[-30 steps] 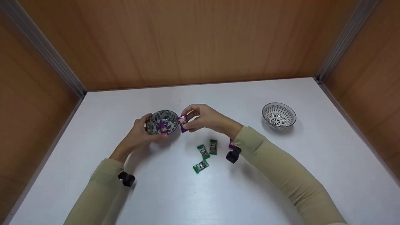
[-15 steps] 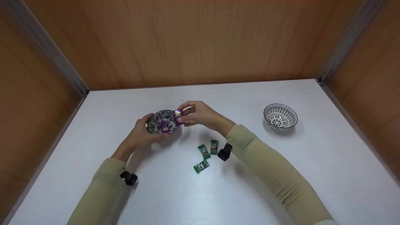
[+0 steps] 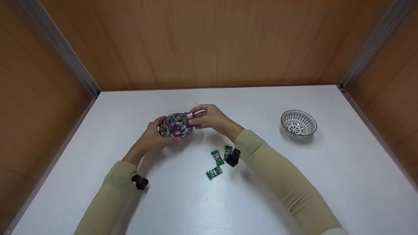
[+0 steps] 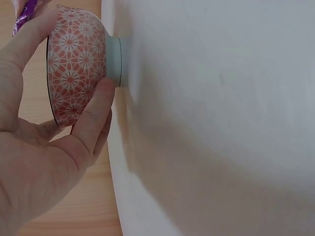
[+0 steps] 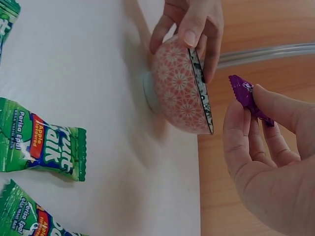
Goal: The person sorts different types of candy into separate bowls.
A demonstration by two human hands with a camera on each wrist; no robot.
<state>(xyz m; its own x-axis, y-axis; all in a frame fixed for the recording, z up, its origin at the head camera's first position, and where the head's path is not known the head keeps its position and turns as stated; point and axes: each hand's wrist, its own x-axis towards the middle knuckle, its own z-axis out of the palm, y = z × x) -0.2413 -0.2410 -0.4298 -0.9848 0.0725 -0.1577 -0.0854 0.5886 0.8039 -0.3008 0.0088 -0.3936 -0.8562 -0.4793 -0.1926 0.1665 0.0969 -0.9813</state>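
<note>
My left hand [image 3: 154, 137] grips a small bowl [image 3: 167, 124] by its side, thumb and fingers around it. Inside, the bowl has a dark floral pattern; its outside [image 4: 78, 64] is pinkish red with white flowers. Purple-wrapped candies [image 3: 176, 128] lie in the bottom. Between thumb and fingertips my right hand [image 3: 212, 119] pinches another purple-wrapped candy [image 5: 242, 92], which overlaps the bowl's right rim in the head view. The right wrist view shows that candy just beyond the bowl's mouth, with the left hand's fingers at the rim.
Several green apple-flavoured candies [image 3: 217, 157] lie on the white table [image 3: 183, 202], one partly covered by the right wrist's black camera [image 3: 233, 158]. A second bowl [image 3: 298, 122], white with black marks, stands at the right. Wooden panels [image 3: 215, 42] enclose the back and sides.
My right hand has carried the purple candy up and over to the bowl's right rim. The purple candy seen by the right sleeve is now hidden. My left hand keeps its grip on the bowl.
</note>
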